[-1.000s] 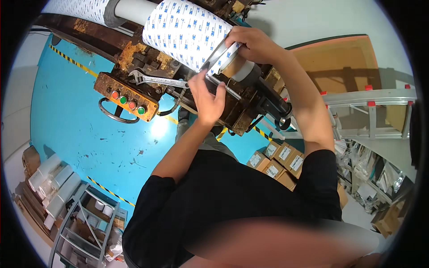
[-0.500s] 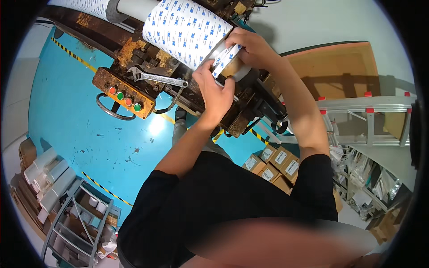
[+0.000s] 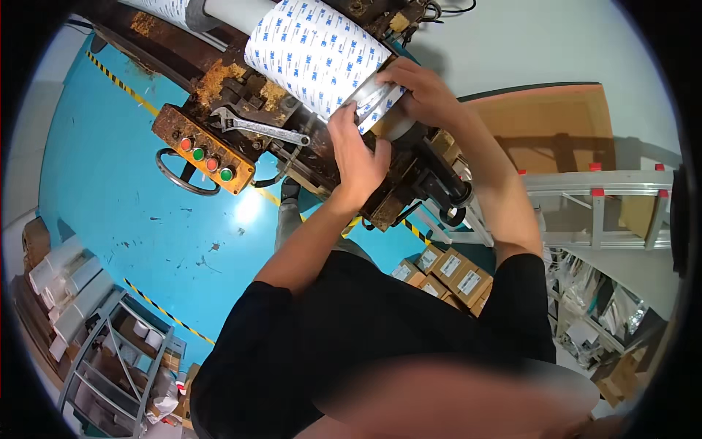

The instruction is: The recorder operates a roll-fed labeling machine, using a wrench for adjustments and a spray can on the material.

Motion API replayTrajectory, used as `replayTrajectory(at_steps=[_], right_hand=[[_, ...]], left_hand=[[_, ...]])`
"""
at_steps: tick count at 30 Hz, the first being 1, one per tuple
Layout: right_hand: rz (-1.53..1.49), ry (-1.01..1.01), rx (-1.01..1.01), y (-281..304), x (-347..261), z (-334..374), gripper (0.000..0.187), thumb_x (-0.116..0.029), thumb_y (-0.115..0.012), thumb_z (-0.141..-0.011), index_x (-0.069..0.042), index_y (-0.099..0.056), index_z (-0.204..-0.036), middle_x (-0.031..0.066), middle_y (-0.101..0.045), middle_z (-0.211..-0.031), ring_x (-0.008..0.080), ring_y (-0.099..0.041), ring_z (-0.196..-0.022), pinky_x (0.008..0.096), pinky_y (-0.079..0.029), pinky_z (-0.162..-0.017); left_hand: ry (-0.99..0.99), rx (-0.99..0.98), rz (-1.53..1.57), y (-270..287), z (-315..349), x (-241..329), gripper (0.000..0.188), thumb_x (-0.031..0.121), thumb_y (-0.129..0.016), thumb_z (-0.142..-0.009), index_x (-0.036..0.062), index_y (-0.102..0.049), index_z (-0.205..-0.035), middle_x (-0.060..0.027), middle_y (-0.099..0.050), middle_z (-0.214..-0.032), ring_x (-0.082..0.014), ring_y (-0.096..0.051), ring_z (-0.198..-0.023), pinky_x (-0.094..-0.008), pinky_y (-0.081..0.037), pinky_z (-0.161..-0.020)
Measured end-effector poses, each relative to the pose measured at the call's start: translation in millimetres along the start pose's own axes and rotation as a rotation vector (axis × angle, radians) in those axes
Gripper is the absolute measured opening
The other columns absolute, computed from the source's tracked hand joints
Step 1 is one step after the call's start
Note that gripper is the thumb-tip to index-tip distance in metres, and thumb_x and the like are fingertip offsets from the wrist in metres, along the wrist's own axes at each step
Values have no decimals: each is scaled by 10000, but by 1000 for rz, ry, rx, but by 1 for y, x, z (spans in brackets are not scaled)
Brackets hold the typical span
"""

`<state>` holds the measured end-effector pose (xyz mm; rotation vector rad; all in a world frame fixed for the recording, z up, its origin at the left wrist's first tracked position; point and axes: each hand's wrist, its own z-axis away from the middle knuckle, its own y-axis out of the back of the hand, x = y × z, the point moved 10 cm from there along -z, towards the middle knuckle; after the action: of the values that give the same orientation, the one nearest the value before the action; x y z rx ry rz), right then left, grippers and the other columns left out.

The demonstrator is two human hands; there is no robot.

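Note:
A wide roll of white sheet with blue print (image 3: 318, 55) sits on the shaft of a worn machine. Beside its right end is a narrow roll of the same printed material (image 3: 382, 110), with a shiny greyish band between the two. My left hand (image 3: 360, 159) grips this narrow roll from the near side, fingers on its upper edge and thumb lower down. My right hand (image 3: 424, 89) closes over its far side, fingertips by the wide roll's end. The undersides of both grips are hidden.
An adjustable wrench (image 3: 259, 128) lies on the machine beside a yellow control box (image 3: 203, 150) with red and green buttons. Below that is a handwheel (image 3: 175, 179). A ladder (image 3: 596, 183) and an orange-brown board (image 3: 548, 124) stand at right; cardboard boxes (image 3: 457, 274) are stacked near me.
The machine and both hands sit slightly farther right and lower in the picture. Both hands stay on the narrow roll, with small finger shifts; more of the shiny band shows between them.

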<state>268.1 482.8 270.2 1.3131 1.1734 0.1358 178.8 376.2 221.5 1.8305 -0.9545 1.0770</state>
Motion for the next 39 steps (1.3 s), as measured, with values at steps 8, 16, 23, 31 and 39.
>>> replayTrajectory(at_steps=[8,16,23,31,39], right_hand=[[67,115,32,0,-9,-9,353,132,-488,-634,-85,-605,-887,73,-596,-894,315,-581,-861,365,-471,-705],[128,136,-25,-3,-9,-7,308,126,-534,-607,-79,-571,-833,73,-580,-863,330,-569,-858,381,-463,-682],[108,74,-158,-8,-9,-10,275,72,-552,-597,-53,-589,-839,96,-567,-873,336,-557,-888,402,-465,-741],[130,29,-248,-10,-10,-12,258,70,-574,-586,-50,-563,-814,89,-540,-859,330,-541,-880,388,-459,-732],[266,87,-299,-19,-16,-12,268,5,-660,-592,-70,-561,-829,94,-529,-864,326,-531,-898,399,-456,-753]], left_hand=[[7,33,17,-2,1,-8,531,17,-577,-700,-36,-405,-1199,-244,-403,-1149,-417,-416,-1092,-459,-344,-976],[95,1,48,-4,5,-15,448,12,-592,-706,-9,-439,-1126,-231,-415,-1128,-406,-448,-1058,-439,-379,-939],[-24,-33,63,0,1,-7,455,17,-623,-696,5,-439,-1112,-213,-441,-1070,-405,-467,-1012,-453,-405,-871],[30,-86,97,1,-3,-13,395,34,-643,-713,-7,-473,-1068,-209,-469,-1043,-396,-479,-1002,-425,-417,-864],[232,-163,140,-7,-3,-26,362,85,-629,-724,-20,-481,-1038,-207,-482,-1013,-366,-523,-913,-413,-441,-799]])
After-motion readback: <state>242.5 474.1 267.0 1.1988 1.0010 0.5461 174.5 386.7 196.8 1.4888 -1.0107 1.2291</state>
